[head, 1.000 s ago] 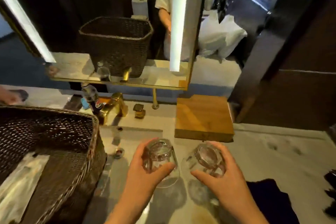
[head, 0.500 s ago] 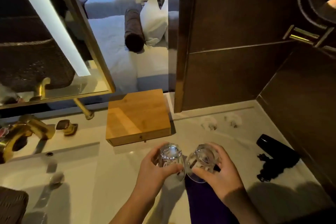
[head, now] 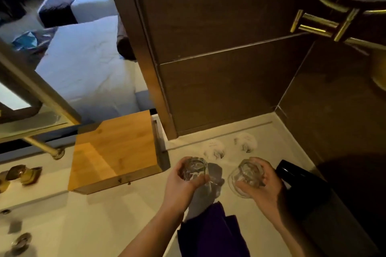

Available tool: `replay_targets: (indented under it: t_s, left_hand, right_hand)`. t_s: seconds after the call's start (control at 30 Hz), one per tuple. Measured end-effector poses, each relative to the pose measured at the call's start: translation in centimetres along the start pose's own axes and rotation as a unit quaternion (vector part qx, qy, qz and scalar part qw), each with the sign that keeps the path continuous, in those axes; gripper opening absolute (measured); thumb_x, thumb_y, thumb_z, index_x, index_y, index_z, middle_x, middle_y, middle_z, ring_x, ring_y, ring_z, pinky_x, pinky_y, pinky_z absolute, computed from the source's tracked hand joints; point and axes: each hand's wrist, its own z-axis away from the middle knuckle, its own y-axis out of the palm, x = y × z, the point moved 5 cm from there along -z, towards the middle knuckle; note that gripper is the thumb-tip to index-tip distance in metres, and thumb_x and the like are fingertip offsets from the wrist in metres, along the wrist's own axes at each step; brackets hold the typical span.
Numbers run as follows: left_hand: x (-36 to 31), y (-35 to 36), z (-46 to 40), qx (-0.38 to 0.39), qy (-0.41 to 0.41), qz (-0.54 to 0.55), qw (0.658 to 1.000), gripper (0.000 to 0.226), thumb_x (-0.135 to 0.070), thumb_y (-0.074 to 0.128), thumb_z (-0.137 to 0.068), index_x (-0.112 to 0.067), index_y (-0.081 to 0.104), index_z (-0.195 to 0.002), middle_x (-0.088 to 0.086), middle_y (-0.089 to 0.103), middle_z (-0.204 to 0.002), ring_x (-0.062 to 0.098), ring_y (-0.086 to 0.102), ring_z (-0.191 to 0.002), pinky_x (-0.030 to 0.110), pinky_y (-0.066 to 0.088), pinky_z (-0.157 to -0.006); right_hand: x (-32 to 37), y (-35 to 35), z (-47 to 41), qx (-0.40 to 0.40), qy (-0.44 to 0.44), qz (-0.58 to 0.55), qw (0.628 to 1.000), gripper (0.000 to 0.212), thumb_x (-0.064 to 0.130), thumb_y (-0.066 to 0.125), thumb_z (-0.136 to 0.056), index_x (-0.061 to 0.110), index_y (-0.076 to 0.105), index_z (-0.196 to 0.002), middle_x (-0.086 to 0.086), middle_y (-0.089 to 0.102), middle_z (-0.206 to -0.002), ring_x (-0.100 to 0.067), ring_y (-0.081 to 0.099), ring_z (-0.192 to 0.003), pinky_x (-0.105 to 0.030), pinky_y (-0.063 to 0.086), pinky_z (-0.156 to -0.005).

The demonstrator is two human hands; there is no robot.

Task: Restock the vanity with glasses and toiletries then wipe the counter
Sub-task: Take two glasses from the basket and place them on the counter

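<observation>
Left hand (head: 183,183) curled round 1 clear glass (head: 194,169), base up, mouth down. Right hand (head: 263,185) curled round 2nd glass (head: 246,175), tilted, mouth toward left and down. Both above counter (head: 125,215), near back-right corner. 2 round paper coasters (head: 215,148) lying flat just beyond glasses, toward back wall: likely landing spots, left hand nearer left one, right hand nearer right one. Glasses thick-based, faceted, apparently empty. Wooden box (head: 117,152) at left, purple cloth (head: 211,233) at front edge, black hairdryer (head: 296,175) at right.
</observation>
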Motion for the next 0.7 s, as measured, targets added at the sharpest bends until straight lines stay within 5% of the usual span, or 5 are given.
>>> replay_targets:
  t_s: [0.23,0.47,0.7]
  left_hand:
    - [-0.5,2.7,-5.4,-0.026,-0.006,-0.007,1.0,0.044,-0.019,0.084,-0.077,-0.03,0.063,-0.114,-0.009,0.073,-0.108,0.015,0.069,-0.101,0.033,0.061,-0.08]
    - [-1.2,4.9,-8.0,-0.049,0.125,-0.145,0.98,0.058,-0.022,0.081,-0.081,-0.026,0.047,-0.127,-0.012,0.063,-0.117,0.002,0.064,-0.104,0.021,0.057,-0.089]
    - [0.0,6.9,-10.1,-0.073,0.09,-0.106,0.988,0.06,-0.023,0.079,-0.083,-0.029,0.043,-0.13,-0.018,0.058,-0.117,0.005,0.06,-0.107,0.019,0.052,-0.09]
  right_hand:
    - [0.7,-1.5,-6.1,-0.002,0.009,-0.029,1.0,0.07,0.001,0.086,-0.073,0.02,0.054,-0.132,0.003,0.054,-0.123,-0.016,0.052,-0.117,-0.013,0.045,-0.074]
    - [0.8,-1.8,-10.3,-0.012,-0.001,0.01,1.0,0.066,0.007,0.086,-0.075,0.024,0.053,-0.13,0.013,0.053,-0.114,-0.011,0.051,-0.11,-0.007,0.043,-0.069]
    - [0.9,-1.5,-13.2,-0.027,-0.038,0.061,0.997,0.064,0.014,0.086,-0.077,0.02,0.054,-0.132,0.012,0.052,-0.119,-0.006,0.047,-0.111,-0.008,0.042,-0.082]
